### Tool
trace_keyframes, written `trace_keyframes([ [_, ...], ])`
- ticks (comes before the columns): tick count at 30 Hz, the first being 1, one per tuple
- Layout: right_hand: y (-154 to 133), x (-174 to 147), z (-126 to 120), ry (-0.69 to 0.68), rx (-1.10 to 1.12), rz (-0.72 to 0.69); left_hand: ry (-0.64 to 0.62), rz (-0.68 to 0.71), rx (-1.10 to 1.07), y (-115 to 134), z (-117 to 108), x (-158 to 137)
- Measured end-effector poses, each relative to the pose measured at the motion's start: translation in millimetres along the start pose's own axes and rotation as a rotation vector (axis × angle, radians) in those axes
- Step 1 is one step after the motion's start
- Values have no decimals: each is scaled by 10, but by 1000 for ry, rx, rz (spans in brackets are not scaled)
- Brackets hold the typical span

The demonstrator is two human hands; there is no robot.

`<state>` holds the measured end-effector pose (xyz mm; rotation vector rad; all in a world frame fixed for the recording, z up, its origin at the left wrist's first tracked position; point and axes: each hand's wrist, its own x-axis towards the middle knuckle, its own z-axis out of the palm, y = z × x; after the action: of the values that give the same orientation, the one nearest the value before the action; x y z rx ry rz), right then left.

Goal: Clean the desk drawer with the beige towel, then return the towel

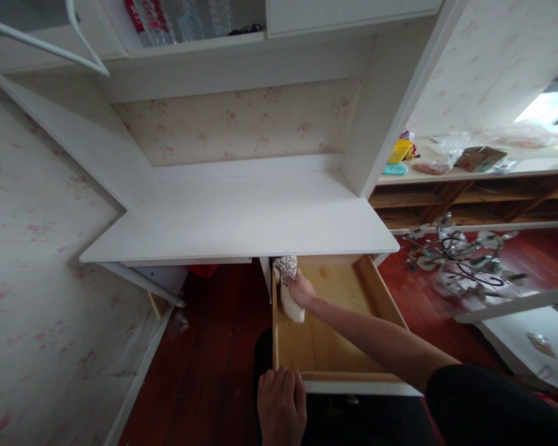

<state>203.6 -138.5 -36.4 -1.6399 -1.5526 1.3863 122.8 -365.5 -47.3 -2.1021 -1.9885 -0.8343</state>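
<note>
Right hand (301,289) grips a patterned cloth (287,282) against the inner left wall of the open wooden drawer (335,347) under the white table (242,220), while the left hand (281,402) clasps the drawer front; wiping appears underway, and the next stroke calls for firm pressure along the wall.

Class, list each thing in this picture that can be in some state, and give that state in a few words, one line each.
drawer: pulled open, nothing inside but the cloth and hand
cloth: crumpled, pressed against the drawer's left inner wall
right hand: closed on the cloth
left hand: gripping the drawer's front edge
desk top: bare
</note>
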Motion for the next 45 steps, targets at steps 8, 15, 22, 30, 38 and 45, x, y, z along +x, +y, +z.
trace_keyframes([
  [8, 407, 58, -754, -549, -855, -1224, 12, 3, 25, 8, 21, 1],
  [15, 468, 871, -500, -519, -1267, -1209, 3, 17, 49, 19, 13, 22],
  [22, 541, 949, -338, -381, -1318, -1036, 0, 45, 78, -10, 42, 3],
  [30, 844, 521, -1213, -284, -1315, -768, -6, 45, 63, 5, 4, 25],
  [38, 1022, -63, -1951, -182, -1266, -435, -44, 64, 53, -13, 7, 7],
  [45, 950, -393, -1773, -267, -1223, -233, -58, 62, 50, 12, -29, 16],
])
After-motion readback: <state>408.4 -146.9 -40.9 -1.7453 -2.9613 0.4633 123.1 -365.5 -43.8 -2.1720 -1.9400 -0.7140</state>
